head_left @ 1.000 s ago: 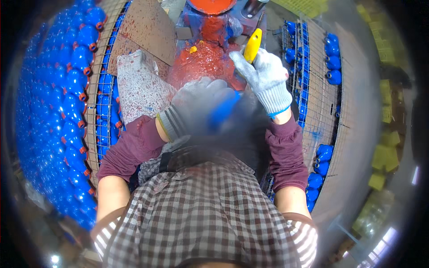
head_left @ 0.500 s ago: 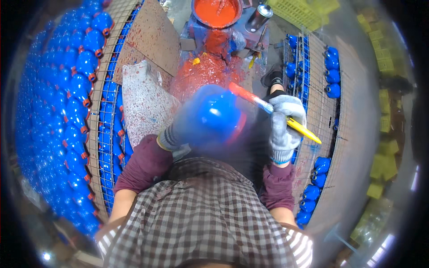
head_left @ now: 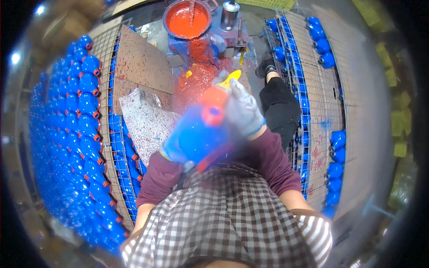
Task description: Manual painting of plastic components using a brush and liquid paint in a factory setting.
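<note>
A glossy blue rounded jar-like piece (head_left: pixel 196 136) with a red-edged opening is held before my apron, blurred by motion. My left hand (head_left: pixel 173 148), in a grey knit glove, is closed around its lower left side. My right hand (head_left: pixel 243 107), gloved too, grips a paintbrush whose yellow handle (head_left: pixel 233 78) points up and away. Its bristle end is turned down by the red opening; an orange-red smear there is too blurred to tell bristles from jar, or whether they touch.
Ahead stands a pan of orange-red paint (head_left: pixel 185 20) with a stick in it, and a spray can (head_left: pixel 229 17) beside it. Many blue jars (head_left: pixel 87 105) fill the left rack. A wire rack (head_left: pixel 313 116) with blue jars runs along my right. A speckled board (head_left: pixel 143 58) leans left of centre.
The right hand has moved left and turned the brush over, bristles now down by the jar. The jar has tilted, showing its red opening. The camera view has shifted.
</note>
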Available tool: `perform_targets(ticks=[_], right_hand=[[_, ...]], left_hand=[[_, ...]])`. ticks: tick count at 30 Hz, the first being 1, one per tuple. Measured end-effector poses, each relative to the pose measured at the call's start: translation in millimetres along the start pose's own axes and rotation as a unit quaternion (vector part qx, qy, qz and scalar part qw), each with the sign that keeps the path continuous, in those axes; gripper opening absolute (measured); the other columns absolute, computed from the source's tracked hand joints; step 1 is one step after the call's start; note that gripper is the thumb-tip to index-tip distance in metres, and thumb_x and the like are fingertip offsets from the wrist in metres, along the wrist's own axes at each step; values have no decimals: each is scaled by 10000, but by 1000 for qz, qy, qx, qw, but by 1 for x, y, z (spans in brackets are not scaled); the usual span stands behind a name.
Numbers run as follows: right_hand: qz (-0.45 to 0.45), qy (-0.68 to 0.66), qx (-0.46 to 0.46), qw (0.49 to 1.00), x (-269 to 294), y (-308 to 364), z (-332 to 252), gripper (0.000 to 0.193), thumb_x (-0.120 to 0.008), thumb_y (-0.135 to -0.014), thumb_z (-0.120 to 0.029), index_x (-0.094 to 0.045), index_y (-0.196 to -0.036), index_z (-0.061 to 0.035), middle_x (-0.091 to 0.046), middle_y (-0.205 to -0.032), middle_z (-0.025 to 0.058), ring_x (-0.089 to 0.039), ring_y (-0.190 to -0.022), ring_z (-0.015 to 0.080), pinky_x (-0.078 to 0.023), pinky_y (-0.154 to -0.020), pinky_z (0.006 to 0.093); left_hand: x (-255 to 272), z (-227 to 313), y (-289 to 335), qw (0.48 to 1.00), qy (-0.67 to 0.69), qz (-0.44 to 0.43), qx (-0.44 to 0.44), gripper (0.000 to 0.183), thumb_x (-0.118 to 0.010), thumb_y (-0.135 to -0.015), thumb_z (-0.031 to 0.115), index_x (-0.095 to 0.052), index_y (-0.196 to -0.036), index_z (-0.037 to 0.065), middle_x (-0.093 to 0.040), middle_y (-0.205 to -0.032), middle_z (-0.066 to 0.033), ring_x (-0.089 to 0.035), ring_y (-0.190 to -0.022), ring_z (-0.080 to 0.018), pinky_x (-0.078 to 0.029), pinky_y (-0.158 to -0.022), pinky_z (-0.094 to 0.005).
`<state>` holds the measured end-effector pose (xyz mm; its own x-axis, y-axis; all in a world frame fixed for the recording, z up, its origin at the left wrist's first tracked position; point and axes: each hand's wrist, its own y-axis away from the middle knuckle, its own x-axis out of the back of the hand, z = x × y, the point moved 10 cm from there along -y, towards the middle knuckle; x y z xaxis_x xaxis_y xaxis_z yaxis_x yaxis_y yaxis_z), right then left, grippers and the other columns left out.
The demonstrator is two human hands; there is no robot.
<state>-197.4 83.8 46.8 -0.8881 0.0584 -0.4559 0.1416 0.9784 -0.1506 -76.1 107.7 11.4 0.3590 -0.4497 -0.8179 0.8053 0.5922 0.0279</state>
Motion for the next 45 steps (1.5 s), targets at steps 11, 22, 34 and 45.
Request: perform_targets(ticks=[11,22,34,45], right_hand=[[113,-57,86,988,38,-5,-65,173,-573,-899,-70,-502,-1051,-28,-593,-940,106,-632,-801,197,-542,-652,285],[223,363,217,878,70,20,-73,374,-586,-889,-117,-469,-1224,1,-599,-1039,137,-613,-860,195,-513,-726,310],[363,-237,-125,893,111,29,32,464,-533,-902,-504,-357,-649,-158,-232,-537,-50,-258,-441,87,-288,-433,250],[411,-172,-175,878,99,6,57,357,-430,-950,-495,-499,-950,-145,-356,-547,-20,-351,-419,90,-360,-405,229]], left_hand=[[-47,84,-8,770,-593,18,-234,701,-815,-614,158,-450,-1201,40,-525,-1128,-114,-563,-1027,-221,-468,-879,-345],[41,68,-29,975,-31,190,-111,440,-655,-794,151,-499,-1195,55,-580,-1015,-35,-589,-883,-134,-498,-786,-267],[169,413,-15,777,-421,374,-282,382,-758,-707,85,-588,-1037,-4,-636,-906,-62,-639,-789,-174,-542,-690,-280],[314,505,-16,329,-694,620,157,651,-528,-778,539,-589,-1216,61,-564,-1253,-186,-523,-1182,-358,-399,-980,-413]])
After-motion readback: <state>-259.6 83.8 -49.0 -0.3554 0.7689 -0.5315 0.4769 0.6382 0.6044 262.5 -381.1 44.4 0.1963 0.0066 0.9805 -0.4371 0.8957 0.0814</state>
